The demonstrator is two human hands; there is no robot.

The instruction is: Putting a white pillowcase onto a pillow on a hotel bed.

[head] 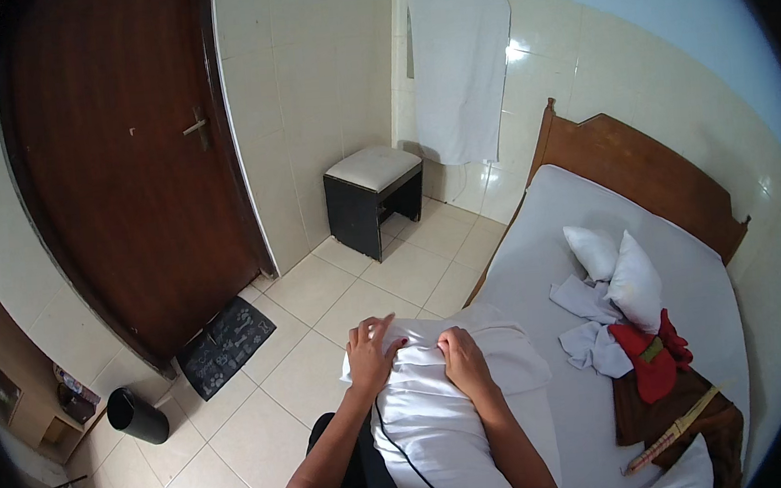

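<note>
A white cloth-covered pillow (432, 419) lies across my lap and the near edge of the bed. My left hand (370, 357) holds its far left edge, thumb pressing on top of the cloth and fingers spread. At the far end, my right hand (465, 362) pinches a fold of the same white cloth between thumb and curled fingers. Pleats run across the cloth between both hands. More white fabric (512, 351) spreads out beyond my right hand onto the mattress. A thin black cord (407, 449) hangs over the pillow's left side.
On the bed (522, 254) lie small white pillows (635, 287), crumpled white cloths (595, 348), a red cloth item (653, 368), a brown blanket (634, 410) and a stick broom (677, 428). A padded stool (374, 169), doormat (226, 346) and black bin (138, 415) stand on the tiled floor.
</note>
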